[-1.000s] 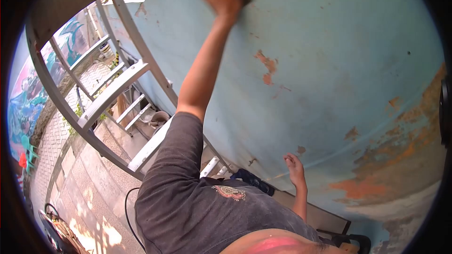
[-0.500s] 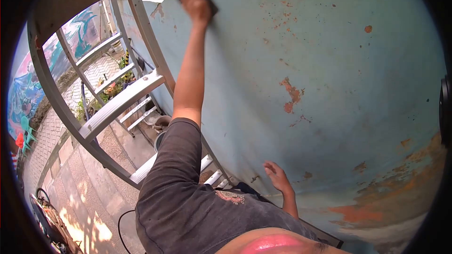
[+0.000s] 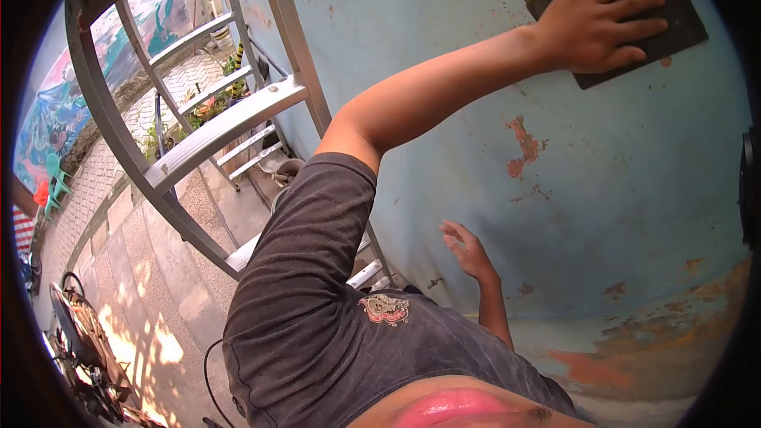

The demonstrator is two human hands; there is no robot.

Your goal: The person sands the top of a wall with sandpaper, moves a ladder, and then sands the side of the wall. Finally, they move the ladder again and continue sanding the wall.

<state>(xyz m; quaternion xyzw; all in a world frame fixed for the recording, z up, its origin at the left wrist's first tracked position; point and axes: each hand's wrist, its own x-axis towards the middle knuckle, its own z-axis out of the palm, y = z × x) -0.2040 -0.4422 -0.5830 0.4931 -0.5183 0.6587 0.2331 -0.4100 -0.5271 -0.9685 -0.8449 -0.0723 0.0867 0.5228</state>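
Observation:
My left hand [image 3: 606, 20] lies flat with spread fingers on a dark rectangular sheet [image 3: 682, 28], pressing it against the pale blue wall [image 3: 444, 166] at the upper right. One edge of the sheet shows a yellowish strip. The underside of the sheet is hidden. Lower down, my right hand [image 3: 466, 249] is raised near the wall with its fingers apart and nothing visible in it. Orange-brown bare patches [image 3: 523, 147] show where paint has come off the wall.
A metal ladder [image 3: 230, 127] stands close on the left. Behind it are potted plants [image 3: 210, 107], a painted mural [image 3: 59, 127] and a paved floor [image 3: 170, 246]. A bicycle [image 3: 83, 349] is at the lower left. A small tap-like fitting [image 3: 434, 281] sits low on the wall.
My left hand and the dark sheet have moved from the upper left across the wall to the upper right. My right hand is slightly higher in view.

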